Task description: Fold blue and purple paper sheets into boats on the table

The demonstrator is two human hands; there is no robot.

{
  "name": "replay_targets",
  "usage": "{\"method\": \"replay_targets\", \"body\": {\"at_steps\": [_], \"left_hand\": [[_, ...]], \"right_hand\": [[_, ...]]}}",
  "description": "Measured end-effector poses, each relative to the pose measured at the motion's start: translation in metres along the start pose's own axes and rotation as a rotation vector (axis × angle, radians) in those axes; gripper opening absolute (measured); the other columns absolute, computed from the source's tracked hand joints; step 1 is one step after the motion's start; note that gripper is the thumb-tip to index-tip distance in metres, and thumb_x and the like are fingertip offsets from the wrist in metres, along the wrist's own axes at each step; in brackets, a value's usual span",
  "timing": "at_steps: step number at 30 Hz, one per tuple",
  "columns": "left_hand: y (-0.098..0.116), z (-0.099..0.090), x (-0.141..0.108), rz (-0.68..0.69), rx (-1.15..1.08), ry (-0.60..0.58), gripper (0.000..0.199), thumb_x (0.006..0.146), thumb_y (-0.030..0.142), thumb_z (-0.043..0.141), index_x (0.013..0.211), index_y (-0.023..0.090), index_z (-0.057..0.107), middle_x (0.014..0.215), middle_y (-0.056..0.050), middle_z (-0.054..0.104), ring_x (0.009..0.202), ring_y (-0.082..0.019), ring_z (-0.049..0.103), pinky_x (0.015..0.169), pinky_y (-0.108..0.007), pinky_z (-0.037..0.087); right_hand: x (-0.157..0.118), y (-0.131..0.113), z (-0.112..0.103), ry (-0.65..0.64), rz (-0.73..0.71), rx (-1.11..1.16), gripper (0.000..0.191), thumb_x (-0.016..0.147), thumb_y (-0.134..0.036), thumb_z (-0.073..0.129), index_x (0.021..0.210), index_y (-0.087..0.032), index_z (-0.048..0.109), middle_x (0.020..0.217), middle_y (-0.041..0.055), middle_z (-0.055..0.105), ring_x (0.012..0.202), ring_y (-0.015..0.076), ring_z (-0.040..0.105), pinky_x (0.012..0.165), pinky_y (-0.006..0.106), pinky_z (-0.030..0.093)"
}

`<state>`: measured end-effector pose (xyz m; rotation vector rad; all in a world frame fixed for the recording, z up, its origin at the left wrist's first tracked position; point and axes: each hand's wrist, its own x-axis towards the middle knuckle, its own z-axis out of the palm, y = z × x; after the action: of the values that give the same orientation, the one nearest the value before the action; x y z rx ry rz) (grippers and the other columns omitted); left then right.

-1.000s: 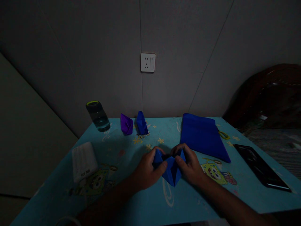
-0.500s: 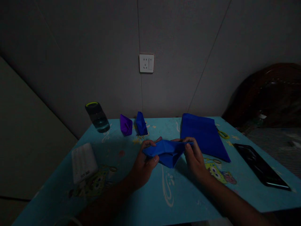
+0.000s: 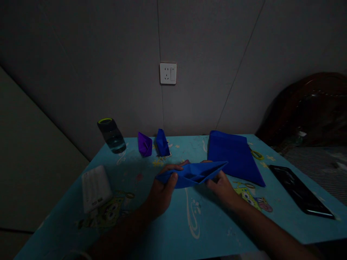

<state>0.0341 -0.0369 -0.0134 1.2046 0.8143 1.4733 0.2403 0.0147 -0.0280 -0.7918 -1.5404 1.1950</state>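
A blue folded paper boat is held above the middle of the table, its pointed ends to left and right and its folds opening upward. My left hand grips the left end, thumb on the near side and fingers behind. Under the right half, my right hand is closed on the boat's lower side; some of its fingers are hidden behind the paper. Farther back stand two finished-looking paper boats, a purple paper boat and a darker blue paper boat.
Blue paper sheets lie at the back right, with yellow-handled scissors beside them. A black phone-like slab rests on the right. At left are a water bottle and a white packet. The patterned table meets a wall.
The blue boat has spread longer and flatter, its right tip now reaching out past my right hand. My right hand has shifted from the right tip to the underside.
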Motion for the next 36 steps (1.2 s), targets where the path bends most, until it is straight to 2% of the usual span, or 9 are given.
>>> {"method": "replay_targets", "body": {"at_steps": [3,6,11,14,18,22,25,31,36], "left_hand": [[0.008,0.000,-0.001,0.027,0.153,-0.057,0.026,0.095,0.041,0.057,0.107,0.022,0.070,0.134,-0.010,0.064,0.130,-0.031,0.055,0.113,-0.049,0.037],[0.014,-0.004,-0.002,0.057,0.266,-0.212,0.027,0.094,0.036,0.058,0.114,0.024,0.072,0.140,-0.009,0.059,0.132,-0.031,0.052,0.113,-0.046,0.037],[0.012,-0.012,0.003,0.087,0.174,-0.402,0.045,0.093,0.046,0.056,0.132,0.024,0.063,0.151,-0.009,0.048,0.141,-0.033,0.040,0.117,-0.048,0.030],[0.010,-0.012,0.006,-0.038,0.133,-0.349,0.047,0.094,0.047,0.055,0.134,0.022,0.060,0.144,-0.012,0.055,0.131,-0.031,0.052,0.109,-0.046,0.039],[0.008,-0.006,0.007,-0.223,0.250,-0.202,0.057,0.088,0.040,0.066,0.139,0.019,0.050,0.114,-0.011,0.069,0.096,-0.023,0.068,0.086,-0.036,0.051],[0.005,-0.001,0.006,-0.304,0.298,-0.324,0.031,0.090,0.039,0.060,0.103,0.013,0.069,0.087,-0.006,0.071,0.080,-0.020,0.066,0.073,-0.030,0.049],[0.004,0.001,0.004,-0.260,0.434,-0.296,0.026,0.092,0.033,0.054,0.093,0.013,0.072,0.081,-0.004,0.072,0.076,-0.019,0.064,0.069,-0.028,0.047],[0.004,0.006,-0.001,-0.075,0.592,-0.268,0.034,0.098,0.032,0.046,0.119,0.019,0.070,0.086,-0.002,0.073,0.076,-0.018,0.066,0.072,-0.027,0.048],[0.012,0.005,-0.006,-0.109,0.537,-0.364,0.052,0.102,0.041,0.033,0.144,0.014,0.048,0.077,-0.004,0.069,0.065,-0.018,0.063,0.063,-0.028,0.049]], "right_hand": [[-0.003,0.003,0.002,0.008,0.051,0.033,0.055,0.070,-0.065,0.076,0.103,-0.023,0.061,0.092,0.0060,0.074,0.077,0.0228,0.068,0.070,0.033,0.055],[0.001,0.010,-0.004,0.080,0.063,0.078,0.047,0.071,-0.061,0.078,0.094,-0.022,0.063,0.080,0.0038,0.074,0.068,0.0206,0.067,0.063,0.030,0.054],[0.009,0.013,-0.017,0.078,0.077,0.113,0.045,0.071,-0.058,0.079,0.094,-0.022,0.066,0.079,0.0033,0.075,0.067,0.0205,0.067,0.063,0.030,0.054],[0.009,0.006,-0.017,-0.010,0.133,0.113,0.046,0.068,-0.055,0.082,0.096,-0.021,0.068,0.085,0.0047,0.076,0.076,0.0226,0.070,0.070,0.031,0.056],[0.006,-0.003,-0.008,-0.132,0.180,0.156,0.045,0.067,-0.052,0.085,0.098,-0.022,0.071,0.089,0.0041,0.077,0.080,0.0234,0.071,0.074,0.033,0.057],[0.003,-0.003,0.001,-0.266,0.187,0.173,0.044,0.065,-0.053,0.085,0.095,-0.022,0.074,0.088,0.0046,0.077,0.081,0.0243,0.071,0.077,0.035,0.057],[0.002,-0.002,0.005,-0.293,0.171,0.155,0.044,0.066,-0.051,0.085,0.096,-0.021,0.074,0.088,0.0050,0.077,0.083,0.0242,0.071,0.081,0.036,0.056],[0.003,-0.001,0.012,-0.184,0.132,0.127,0.039,0.065,-0.050,0.085,0.088,-0.021,0.073,0.083,0.0049,0.076,0.078,0.0233,0.070,0.076,0.035,0.056],[0.003,0.001,0.016,-0.092,0.165,0.178,0.038,0.063,-0.051,0.085,0.078,-0.020,0.069,0.069,0.0016,0.073,0.059,0.0185,0.065,0.060,0.030,0.054]]}}
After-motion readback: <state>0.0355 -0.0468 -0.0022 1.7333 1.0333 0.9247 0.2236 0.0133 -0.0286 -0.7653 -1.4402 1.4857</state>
